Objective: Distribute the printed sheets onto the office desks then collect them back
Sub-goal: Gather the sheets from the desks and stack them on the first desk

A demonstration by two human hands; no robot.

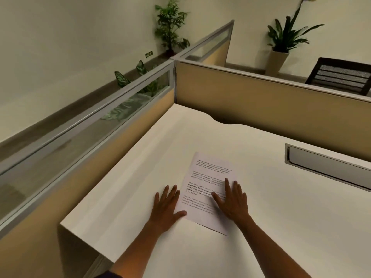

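Two hands [166, 205] [233, 199], printed sheet [208, 181], text unreadable

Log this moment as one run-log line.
printed sheet flat on desk | left hand open at edge | right hand open on sheet

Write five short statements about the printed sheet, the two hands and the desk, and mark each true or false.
1. The white printed sheet of paper lies flat on the pale cream desk top. True.
2. The right hand rests palm down on the sheet. True.
3. The left hand holds the sheet up off the desk. False: it lies flat on the desk at the sheet's left edge, thumb touching the paper.
4. Several sheets are spread across the desk. False: only one shows.
5. A grey recessed cable tray sits in the desk to the right of the sheet. True.
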